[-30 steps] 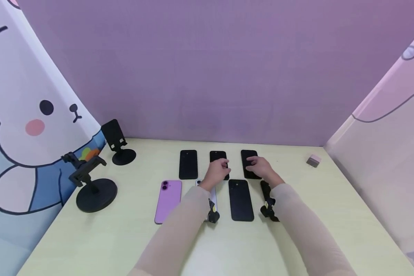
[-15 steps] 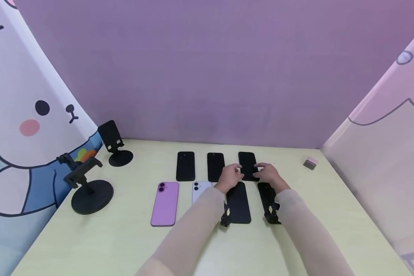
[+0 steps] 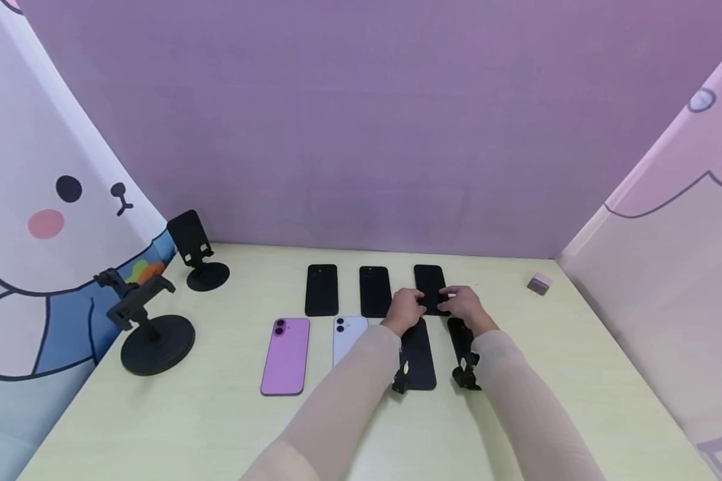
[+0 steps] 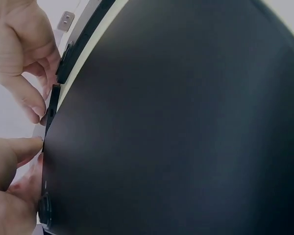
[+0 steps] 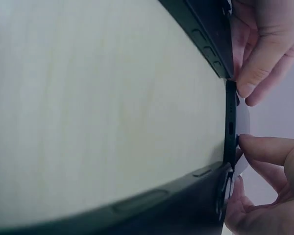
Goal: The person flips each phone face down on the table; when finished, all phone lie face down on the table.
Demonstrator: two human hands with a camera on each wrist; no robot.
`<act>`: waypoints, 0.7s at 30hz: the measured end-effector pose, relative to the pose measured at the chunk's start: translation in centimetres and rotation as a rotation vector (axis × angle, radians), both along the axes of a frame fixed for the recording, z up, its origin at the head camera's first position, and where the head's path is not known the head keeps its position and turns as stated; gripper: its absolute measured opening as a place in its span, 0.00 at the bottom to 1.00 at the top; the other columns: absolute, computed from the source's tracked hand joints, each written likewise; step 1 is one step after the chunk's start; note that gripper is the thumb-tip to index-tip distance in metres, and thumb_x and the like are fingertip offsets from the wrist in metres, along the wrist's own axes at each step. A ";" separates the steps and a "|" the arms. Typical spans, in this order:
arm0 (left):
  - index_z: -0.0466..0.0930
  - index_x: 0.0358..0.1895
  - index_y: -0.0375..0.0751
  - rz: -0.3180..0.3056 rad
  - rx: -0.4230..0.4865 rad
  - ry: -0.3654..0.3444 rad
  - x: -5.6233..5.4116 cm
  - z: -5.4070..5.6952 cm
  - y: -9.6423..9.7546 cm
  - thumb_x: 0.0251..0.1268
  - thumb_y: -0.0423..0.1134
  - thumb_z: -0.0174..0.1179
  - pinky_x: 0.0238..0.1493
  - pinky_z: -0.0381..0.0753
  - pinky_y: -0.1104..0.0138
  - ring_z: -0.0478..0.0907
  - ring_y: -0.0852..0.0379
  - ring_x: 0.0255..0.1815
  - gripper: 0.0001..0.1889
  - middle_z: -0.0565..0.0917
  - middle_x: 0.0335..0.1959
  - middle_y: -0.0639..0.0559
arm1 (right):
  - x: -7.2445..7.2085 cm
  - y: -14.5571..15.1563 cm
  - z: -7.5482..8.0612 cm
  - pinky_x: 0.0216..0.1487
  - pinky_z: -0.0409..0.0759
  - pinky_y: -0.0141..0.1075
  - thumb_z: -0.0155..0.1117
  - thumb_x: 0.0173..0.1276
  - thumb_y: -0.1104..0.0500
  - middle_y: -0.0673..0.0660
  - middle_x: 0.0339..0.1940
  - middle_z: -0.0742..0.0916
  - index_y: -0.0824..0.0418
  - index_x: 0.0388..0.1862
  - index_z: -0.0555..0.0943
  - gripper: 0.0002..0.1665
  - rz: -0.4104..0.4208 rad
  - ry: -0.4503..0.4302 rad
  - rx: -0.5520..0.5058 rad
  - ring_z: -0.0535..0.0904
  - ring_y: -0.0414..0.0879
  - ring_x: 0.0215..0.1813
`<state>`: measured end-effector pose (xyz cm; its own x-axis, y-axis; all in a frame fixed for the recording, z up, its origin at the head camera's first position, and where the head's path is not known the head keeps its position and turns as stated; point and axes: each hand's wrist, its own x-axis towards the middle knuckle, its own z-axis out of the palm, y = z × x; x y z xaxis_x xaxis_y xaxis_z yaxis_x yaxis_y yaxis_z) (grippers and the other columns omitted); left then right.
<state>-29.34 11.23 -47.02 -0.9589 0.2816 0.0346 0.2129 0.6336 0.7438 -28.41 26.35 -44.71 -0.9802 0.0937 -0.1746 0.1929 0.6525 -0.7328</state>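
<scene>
Both hands are at the rightmost black phone (image 3: 430,284) of the back row, which lies flat on the table. My left hand (image 3: 404,308) holds its left edge near the close corner, thumb and fingers bent. From the other side my right hand (image 3: 464,307) grips the right edge, index finger on the rim and thumb below. In the right wrist view the phone's end (image 5: 231,117), with its charging port, shows between the two hands. A big dark phone (image 4: 161,122) fills the left wrist view; it is the dark front-row phone (image 3: 418,354) beneath my left wrist.
Two more black phones (image 3: 321,290) lie in the back row. The front row has a purple phone (image 3: 285,357), a pale lilac phone (image 3: 347,334) and a black phone (image 3: 459,337) under my right wrist. Two black stands (image 3: 156,344) are at left; a small pink-and-grey block (image 3: 539,284) lies right.
My left hand has moved right, from the middle black phone to the rightmost one. My right hand has shifted from over that phone to its right edge. The view has turned slightly right.
</scene>
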 end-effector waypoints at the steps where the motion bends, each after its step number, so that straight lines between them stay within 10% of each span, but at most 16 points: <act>1: 0.83 0.54 0.36 0.001 0.002 0.000 0.0 0.0 0.0 0.65 0.31 0.63 0.44 0.78 0.69 0.81 0.54 0.47 0.15 0.85 0.45 0.47 | 0.0 0.0 0.0 0.47 0.79 0.47 0.64 0.64 0.68 0.73 0.59 0.77 0.72 0.61 0.75 0.26 -0.007 0.000 0.003 0.79 0.61 0.50; 14: 0.83 0.53 0.35 -0.005 -0.015 0.000 0.1 0.1 0.2 0.67 0.31 0.62 0.52 0.77 0.66 0.78 0.52 0.55 0.14 0.84 0.51 0.46 | -0.3 0.2 -0.1 0.52 0.76 0.50 0.62 0.65 0.70 0.72 0.66 0.71 0.71 0.62 0.76 0.25 -0.073 -0.034 -0.103 0.75 0.60 0.53; 21: 0.82 0.55 0.37 -0.010 -0.036 -0.016 0.2 0.2 0.5 0.68 0.33 0.61 0.54 0.75 0.66 0.76 0.52 0.58 0.14 0.82 0.54 0.47 | -0.4 0.8 0.7 0.36 0.76 0.37 0.60 0.66 0.71 0.71 0.62 0.74 0.72 0.63 0.75 0.25 -0.080 -0.027 -0.208 0.73 0.44 0.32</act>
